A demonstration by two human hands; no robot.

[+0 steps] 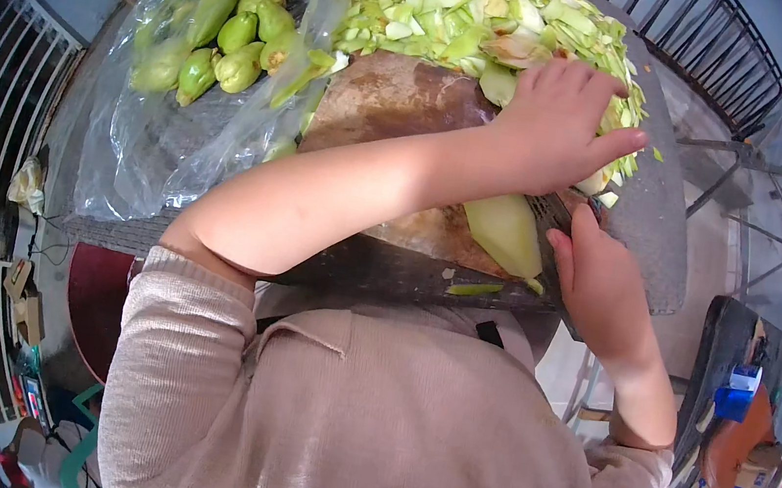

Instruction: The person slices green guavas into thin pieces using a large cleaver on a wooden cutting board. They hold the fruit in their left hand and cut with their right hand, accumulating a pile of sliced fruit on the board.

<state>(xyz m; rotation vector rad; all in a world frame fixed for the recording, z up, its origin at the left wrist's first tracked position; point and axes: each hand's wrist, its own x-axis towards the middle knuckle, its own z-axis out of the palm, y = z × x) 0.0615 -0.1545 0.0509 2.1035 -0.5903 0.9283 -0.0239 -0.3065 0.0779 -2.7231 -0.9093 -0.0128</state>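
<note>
My left hand [562, 126] reaches across the wooden cutting board [387, 103], fingers spread over the near right side of a heap of cut chayote pieces [452, 8]. Nothing shows in its grip, though the palm side is hidden. Close to its fingers lie a brownish chayote piece [516, 49] and a pale green one [496, 84]. My right hand [607, 291] grips a dark-bladed knife [551, 212] at the board's right side. Beside the blade, a large flat-cut chayote piece [507, 233] rests on the board, partly under my left forearm.
Whole chayotes [239, 31] lie in and on a clear plastic bag [143, 159] at the left of the grey table [660, 227]. A green peel strip [475, 289] is at the near edge. A black stool [718, 346] holding objects stands at right; a dark red seat [91, 301] at left.
</note>
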